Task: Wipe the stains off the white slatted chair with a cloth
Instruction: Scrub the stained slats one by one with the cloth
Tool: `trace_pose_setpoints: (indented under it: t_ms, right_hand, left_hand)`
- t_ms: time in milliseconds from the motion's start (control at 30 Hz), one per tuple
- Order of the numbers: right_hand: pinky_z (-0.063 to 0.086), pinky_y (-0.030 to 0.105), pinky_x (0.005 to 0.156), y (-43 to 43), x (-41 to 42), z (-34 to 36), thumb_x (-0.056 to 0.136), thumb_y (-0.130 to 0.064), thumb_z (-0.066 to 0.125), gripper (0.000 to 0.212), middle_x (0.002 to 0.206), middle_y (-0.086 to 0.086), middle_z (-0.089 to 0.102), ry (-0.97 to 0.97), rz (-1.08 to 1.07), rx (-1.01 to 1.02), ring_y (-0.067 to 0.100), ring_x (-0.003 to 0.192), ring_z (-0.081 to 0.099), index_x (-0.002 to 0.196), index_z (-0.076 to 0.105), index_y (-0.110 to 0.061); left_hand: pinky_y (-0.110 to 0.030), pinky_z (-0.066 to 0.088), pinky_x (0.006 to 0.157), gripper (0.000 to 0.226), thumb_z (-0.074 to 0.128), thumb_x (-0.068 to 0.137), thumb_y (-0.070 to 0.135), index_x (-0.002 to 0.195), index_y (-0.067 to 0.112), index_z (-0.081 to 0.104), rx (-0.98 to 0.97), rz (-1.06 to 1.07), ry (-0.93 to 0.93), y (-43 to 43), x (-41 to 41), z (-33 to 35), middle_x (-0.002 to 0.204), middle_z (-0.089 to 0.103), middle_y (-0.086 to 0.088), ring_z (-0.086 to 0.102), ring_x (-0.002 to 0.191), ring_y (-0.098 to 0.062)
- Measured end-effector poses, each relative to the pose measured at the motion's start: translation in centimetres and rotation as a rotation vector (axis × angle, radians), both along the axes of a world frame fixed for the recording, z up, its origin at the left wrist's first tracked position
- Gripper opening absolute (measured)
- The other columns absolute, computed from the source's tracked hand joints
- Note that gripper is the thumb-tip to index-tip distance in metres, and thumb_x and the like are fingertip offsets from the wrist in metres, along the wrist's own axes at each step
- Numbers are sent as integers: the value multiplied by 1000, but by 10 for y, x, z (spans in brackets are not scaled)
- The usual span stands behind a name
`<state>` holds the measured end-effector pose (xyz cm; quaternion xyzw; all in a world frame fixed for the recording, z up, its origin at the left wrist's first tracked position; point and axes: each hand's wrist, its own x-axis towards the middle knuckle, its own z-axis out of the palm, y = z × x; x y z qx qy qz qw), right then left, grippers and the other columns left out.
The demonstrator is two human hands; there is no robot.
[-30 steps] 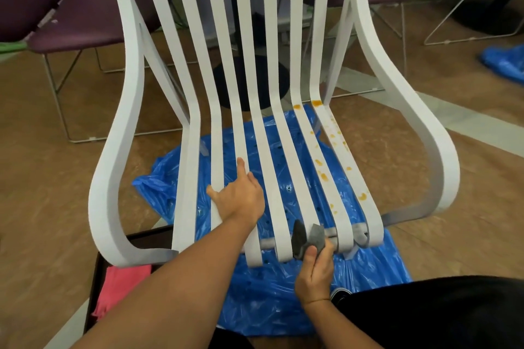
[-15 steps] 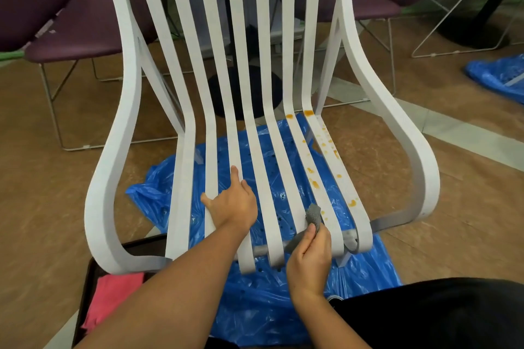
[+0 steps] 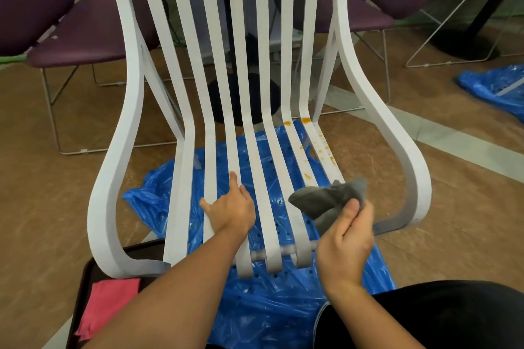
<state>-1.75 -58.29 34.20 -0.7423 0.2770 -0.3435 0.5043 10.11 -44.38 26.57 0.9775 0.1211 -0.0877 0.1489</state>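
Observation:
The white slatted chair (image 3: 127, 127) stands in front of me, its seat slats running toward me. Orange stains (image 3: 307, 176) dot the two rightmost slats, from the bend near the backrest down the seat. My left hand (image 3: 231, 208) lies flat on the left-middle seat slats, fingers straight. My right hand (image 3: 344, 241) pinches a grey cloth (image 3: 326, 198), which it holds bunched above the right slats just below the nearest stain. The cloth hides the front part of the stained slats.
A blue plastic sheet (image 3: 263, 306) lies on the brown floor under the chair. A dark tray (image 3: 85, 286) with a pink cloth (image 3: 107, 306) sits at lower left. Purple chairs (image 3: 85, 37) and a table stand behind. Another blue sheet (image 3: 496, 88) lies at far right.
My right hand has lifted the grey cloth from under the seat's front edge, up and to the right over the stained slats. The left hand has stayed on the slats.

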Motion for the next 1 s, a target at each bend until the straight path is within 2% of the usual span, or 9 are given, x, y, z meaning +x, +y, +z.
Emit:
trace_pose_setpoints:
  t_ms: [100, 200, 267, 333, 400, 567, 667, 800, 1000]
  right_hand:
    - [42, 18, 66, -12, 4, 0, 105, -37, 28, 26, 86, -11, 56, -2, 53, -162, 5, 80, 55, 103, 50, -24]
    - [44, 31, 69, -15, 6, -26, 105, -34, 29, 24, 89, -6, 56, 146, 176, -388, 15, 81, 54, 100, 50, -24]
    - [47, 37, 81, -15, 3, -56, 104, -36, 29, 32, 108, 0, 58, 409, 267, -545, 21, 99, 53, 104, 56, -19]
    - [47, 44, 96, -13, -2, -77, 102, -43, 26, 44, 138, 5, 48, 655, 310, -602, 26, 124, 43, 118, 60, -21]
    - [44, 47, 102, -10, -6, -83, 99, -47, 21, 52, 148, 6, 39, 709, 306, -603, 27, 134, 35, 123, 61, -23]
    - [38, 47, 107, -6, -3, -73, 102, -51, 21, 47, 142, 7, 44, 650, 260, -549, 27, 130, 40, 111, 60, -26]
    - [45, 46, 98, -9, 5, -71, 100, -47, 38, 31, 136, 11, 46, 696, 241, -534, 29, 121, 47, 104, 58, -23]
    - [49, 41, 89, -20, 12, -75, 98, -32, 54, 20, 126, 8, 52, 710, 246, -553, 26, 108, 52, 107, 62, -16]
    - [53, 34, 73, -17, -15, -81, 97, -29, 57, 15, 99, -5, 51, 543, 160, -238, 16, 89, 55, 104, 50, -18]
  left_hand:
    - [-55, 9, 119, 54, 18, 108, 39, 161, 29, 13, 7, -1, 0, 0, 1, 0, 59, 59, 5, 59, 69, -16]
    - [-55, 10, 119, 54, 19, 108, 39, 161, 29, 13, 18, -1, -4, 0, 1, -2, 57, 58, 5, 58, 67, -16]
    - [-55, 10, 119, 54, 19, 108, 39, 161, 30, 13, 13, -1, -3, 0, 0, -3, 57, 58, 5, 58, 66, -15]
    - [-55, 10, 119, 53, 19, 108, 39, 161, 30, 14, 13, -3, -13, 0, 1, -2, 57, 58, 6, 59, 66, -15]
    - [-55, 10, 119, 53, 19, 108, 40, 161, 30, 14, 12, -6, -16, 0, 1, -2, 58, 59, 6, 59, 67, -15]
    - [-55, 10, 119, 53, 18, 108, 40, 160, 30, 14, 3, -4, -17, 0, -1, -2, 58, 60, 5, 59, 68, -14]
    - [-54, 11, 119, 53, 19, 108, 39, 161, 30, 14, 6, -7, -19, 0, 0, -1, 58, 59, 6, 57, 66, -13]
    - [-54, 12, 119, 53, 19, 108, 40, 161, 30, 14, 5, -5, -12, 0, 0, 1, 58, 59, 6, 58, 67, -14]
    - [-54, 11, 120, 53, 17, 108, 41, 161, 30, 14, -2, -3, -5, 0, -1, 3, 58, 60, 6, 60, 69, -14]
